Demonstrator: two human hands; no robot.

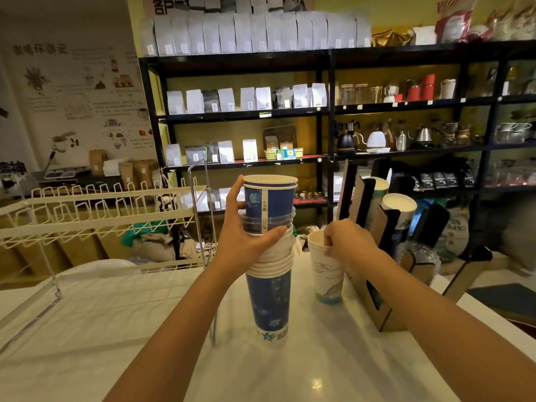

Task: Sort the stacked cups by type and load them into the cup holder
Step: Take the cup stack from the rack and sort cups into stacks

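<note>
Left hand [246, 236] is wrapped around the mixed cup stack [269, 256] at mid-height, thumb across the front on the band of white rims, fingers behind. The stack stands on the white table [319, 358]: blue paper cup at the bottom, several white rims nested above it, clear plastic cups next, another blue paper cup [269, 192] on top.

Right hand [345, 242] is closed in a pinch on the rim of a single white paper cup [326, 274], fingertips inside the mouth, thumb outside. That cup looks to be standing on the table just right of the stack, beside the cardboard cup holder [374, 285]. The holder already has white printed cups [398, 207] in its slots.

Likely step: get the white cup into the holder slot with its own kind.

Notes for doing it well:
- The rim pinch is fine for one light cup, but don't squeeze; a paper rim ovalises and then jams when nesting.
- Lift straight up before moving right, since the holder's front wall sits close to the cup.
- Match type by print: white with the green-blue landscape goes with the other white ones, not the blue.
- Hold the left hand steady on the stack. It is tall and mixed, and the clear cups may slip on the paper.
- Seat the cup coaxially, with no forcing.

Wire dish rack [95, 210] to the left is not involved.
</note>
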